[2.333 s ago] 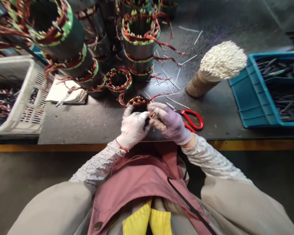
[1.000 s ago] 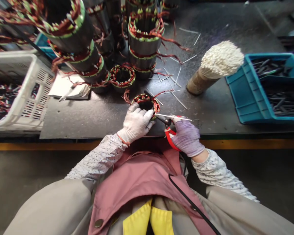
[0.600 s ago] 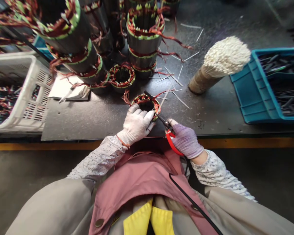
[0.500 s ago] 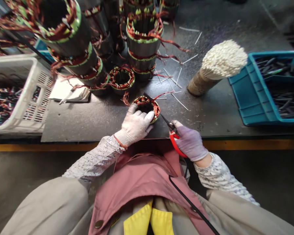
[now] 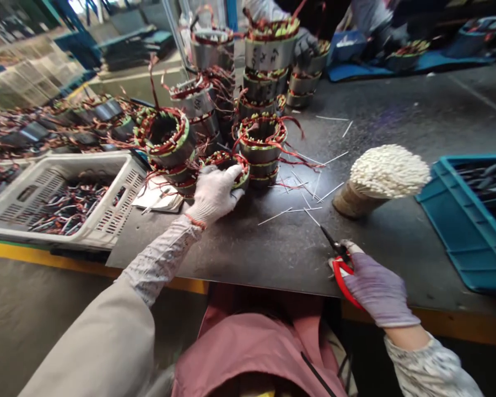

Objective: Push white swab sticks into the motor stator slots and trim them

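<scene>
My left hand (image 5: 217, 190), in a white knit glove, is closed on the rim of a wound motor stator (image 5: 244, 175) with copper wires and green insulation. That stator is right beside a stack of stators (image 5: 262, 149); whether it rests on the table or is raised, I cannot tell. My right hand (image 5: 374, 286), gloved in white and purple, grips red-handled scissors (image 5: 342, 275) above the table. Their dark blades point away to the left, close to some thin white sticks (image 5: 310, 212).
More stacked stators (image 5: 169, 138) stand left. A white crate (image 5: 86, 165) holds wire pieces. On the right are a bundle of white-tipped sticks (image 5: 388, 171) and a blue bin (image 5: 450, 220). Another person's gloved hand (image 5: 306, 47) touches a far stack.
My left hand has carried the stator from the table's front away and left to the stacks. My right hand still holds the scissors, now farther right. The view has tilted up.
</scene>
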A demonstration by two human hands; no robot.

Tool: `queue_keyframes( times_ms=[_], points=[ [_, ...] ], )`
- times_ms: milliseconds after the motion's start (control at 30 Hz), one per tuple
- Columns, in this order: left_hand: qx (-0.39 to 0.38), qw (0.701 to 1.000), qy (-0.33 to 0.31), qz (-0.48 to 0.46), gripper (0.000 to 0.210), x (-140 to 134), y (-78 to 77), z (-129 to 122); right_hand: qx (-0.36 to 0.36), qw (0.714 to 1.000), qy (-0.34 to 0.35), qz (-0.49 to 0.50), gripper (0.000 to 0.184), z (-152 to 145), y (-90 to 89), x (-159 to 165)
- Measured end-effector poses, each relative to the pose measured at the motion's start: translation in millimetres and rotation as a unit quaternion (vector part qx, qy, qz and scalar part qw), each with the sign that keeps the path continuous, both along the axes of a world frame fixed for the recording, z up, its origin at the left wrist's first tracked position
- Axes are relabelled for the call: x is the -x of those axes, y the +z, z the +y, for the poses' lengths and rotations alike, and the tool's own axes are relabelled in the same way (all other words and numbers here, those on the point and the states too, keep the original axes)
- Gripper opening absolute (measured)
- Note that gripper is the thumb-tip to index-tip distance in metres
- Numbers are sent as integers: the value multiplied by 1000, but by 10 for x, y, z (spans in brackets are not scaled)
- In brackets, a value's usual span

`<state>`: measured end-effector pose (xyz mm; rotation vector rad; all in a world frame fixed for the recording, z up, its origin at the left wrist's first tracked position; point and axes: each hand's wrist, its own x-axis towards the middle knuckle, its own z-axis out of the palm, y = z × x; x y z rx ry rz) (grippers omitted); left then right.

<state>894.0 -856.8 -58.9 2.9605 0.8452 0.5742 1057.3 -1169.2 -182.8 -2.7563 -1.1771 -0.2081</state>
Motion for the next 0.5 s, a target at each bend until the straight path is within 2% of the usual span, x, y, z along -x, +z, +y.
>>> queue_keyframes(
  times_ms=[100,167,200,267,367,433,500],
  points=[
    [-27,995,55,81,56,-166,-176,162,57,998,8,-34,49,84,127,3],
    [-31,994,45,99,60,-147,-195,184,77,994,38,-65,44,159,256,56],
    [-39,993,26,105,59,-110,-155,173,69,993,57,-77,41,225,329,87],
    [-66,996,-14,66,51,-42,20,125,17,990,115,-83,38,451,481,126],
    [-112,987,-59,-95,40,-164,385,69,-84,979,173,-70,44,1042,703,54],
    [-91,986,-77,-118,36,-457,562,79,-101,985,135,-39,50,1504,826,-74],
    [-34,995,-80,-49,33,-840,627,124,-78,994,78,29,49,1880,914,-207]
  ],
)
